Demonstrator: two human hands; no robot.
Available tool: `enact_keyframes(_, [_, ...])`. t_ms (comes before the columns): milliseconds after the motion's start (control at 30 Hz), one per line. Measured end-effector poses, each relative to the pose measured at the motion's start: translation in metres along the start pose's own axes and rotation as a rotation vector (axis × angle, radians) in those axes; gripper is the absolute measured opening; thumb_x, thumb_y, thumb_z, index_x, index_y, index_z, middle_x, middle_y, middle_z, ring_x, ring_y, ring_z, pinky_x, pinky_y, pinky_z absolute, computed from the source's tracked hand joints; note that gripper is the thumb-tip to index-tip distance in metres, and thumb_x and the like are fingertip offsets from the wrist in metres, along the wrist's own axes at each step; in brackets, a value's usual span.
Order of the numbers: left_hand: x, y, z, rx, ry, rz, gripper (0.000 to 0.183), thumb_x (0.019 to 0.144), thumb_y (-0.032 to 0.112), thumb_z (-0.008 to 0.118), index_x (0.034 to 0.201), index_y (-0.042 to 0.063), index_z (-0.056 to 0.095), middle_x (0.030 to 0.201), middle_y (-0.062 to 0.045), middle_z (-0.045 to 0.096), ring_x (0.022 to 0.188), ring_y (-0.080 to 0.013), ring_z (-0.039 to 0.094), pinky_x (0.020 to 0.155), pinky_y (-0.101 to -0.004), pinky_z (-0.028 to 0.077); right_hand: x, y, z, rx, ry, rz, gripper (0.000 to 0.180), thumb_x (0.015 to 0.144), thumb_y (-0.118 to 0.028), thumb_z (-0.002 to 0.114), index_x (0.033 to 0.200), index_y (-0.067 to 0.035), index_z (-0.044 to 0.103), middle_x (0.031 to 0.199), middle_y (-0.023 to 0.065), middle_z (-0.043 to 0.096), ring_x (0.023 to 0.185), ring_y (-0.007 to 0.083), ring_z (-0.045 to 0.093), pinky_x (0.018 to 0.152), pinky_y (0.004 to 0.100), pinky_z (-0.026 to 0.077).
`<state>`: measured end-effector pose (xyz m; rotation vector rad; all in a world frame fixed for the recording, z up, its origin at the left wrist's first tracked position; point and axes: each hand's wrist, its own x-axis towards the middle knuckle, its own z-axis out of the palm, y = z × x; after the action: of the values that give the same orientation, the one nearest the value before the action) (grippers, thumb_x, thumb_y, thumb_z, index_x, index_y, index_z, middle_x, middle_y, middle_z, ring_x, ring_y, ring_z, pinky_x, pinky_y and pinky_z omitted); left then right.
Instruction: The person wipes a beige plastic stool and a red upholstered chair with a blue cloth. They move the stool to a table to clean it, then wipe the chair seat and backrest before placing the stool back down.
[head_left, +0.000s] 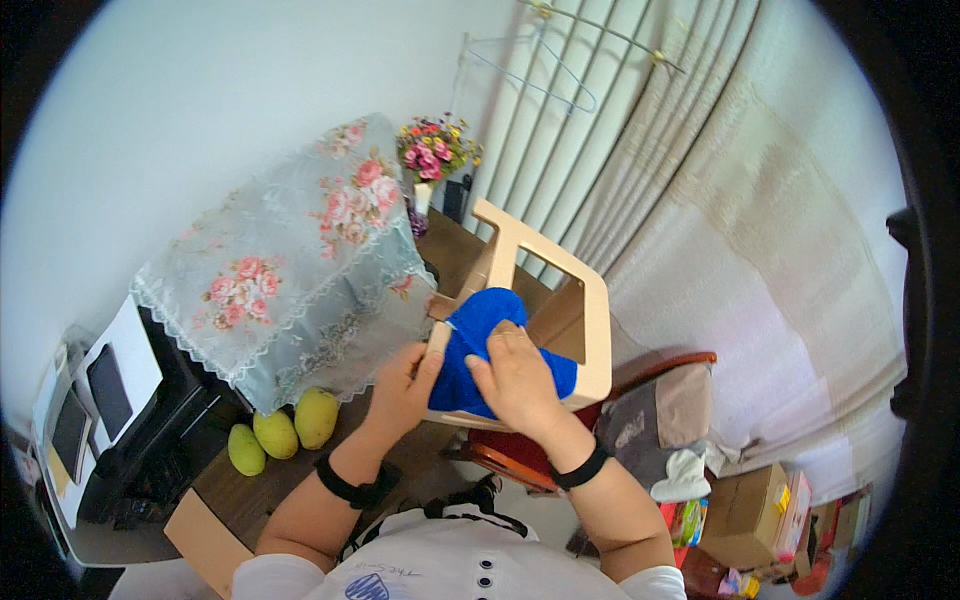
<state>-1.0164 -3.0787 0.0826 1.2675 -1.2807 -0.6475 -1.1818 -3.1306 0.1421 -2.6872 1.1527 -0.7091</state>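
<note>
A beige plastic stool (598, 315) is held tilted on its side in front of me, its legs and open side frame showing. My left hand (405, 386) grips a leg or edge of it at the left, thumb on top. Under my right hand (521, 375) lies a blue cloth (480, 311), pressed with spread fingers against the stool. The cloth drapes over the near part of the frame, and its right end reaches the stool's lower right corner. What lies under the cloth is hidden.
Left are several green-yellow mangoes (275, 434), a black printer (142, 442) and a floral lace cover (300, 247). Behind stands a flower vase (422, 199). To the right are a wooden chair (517, 471), a curtain (757, 300) and a cardboard box (739, 514).
</note>
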Motion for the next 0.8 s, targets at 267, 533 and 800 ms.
enact_keyframes(267, [0.003, -0.015, -0.001, -0.236, -0.075, 0.002, 0.021, 0.097, 0.018, 0.046, 0.097, 0.000, 0.058, 0.077, -0.001, 0.056, 0.073, -0.0092, 0.048, 0.066, -0.0265, 0.041, -0.018, -0.034, 0.035, -0.068, 0.160, -0.079, 0.026, 0.067, -0.013, 0.067, 0.086, 0.001, 0.059, 0.100, 0.0191, 0.059, 0.108, 0.0340, 0.051, 0.106, 0.0465, 0.031])
enact_keyframes(533, [0.004, -0.007, -0.005, -0.054, -0.065, -0.018, 0.024, 0.097, 0.020, 0.047, 0.095, -0.001, 0.059, 0.077, -0.001, 0.055, 0.074, -0.0093, 0.048, 0.066, -0.0254, 0.041, -0.040, 0.012, 0.039, -0.150, 0.402, -0.202, 0.016, 0.065, -0.009, 0.060, 0.078, -0.002, 0.063, 0.087, 0.0145, 0.060, 0.099, 0.0314, 0.057, 0.102, 0.0469, 0.038])
enact_keyframes(800, [0.003, -0.006, -0.001, 0.018, -0.021, 0.029, 0.027, 0.097, 0.023, 0.046, 0.080, 0.001, 0.047, 0.068, 0.000, 0.040, 0.066, -0.0083, 0.036, 0.058, -0.0260, 0.034, -0.106, 0.069, 0.013, -0.383, 0.373, 0.096, 0.043, 0.061, -0.012, 0.072, 0.101, -0.001, 0.062, 0.107, 0.0196, 0.058, 0.109, 0.0365, 0.052, 0.105, 0.0509, 0.033])
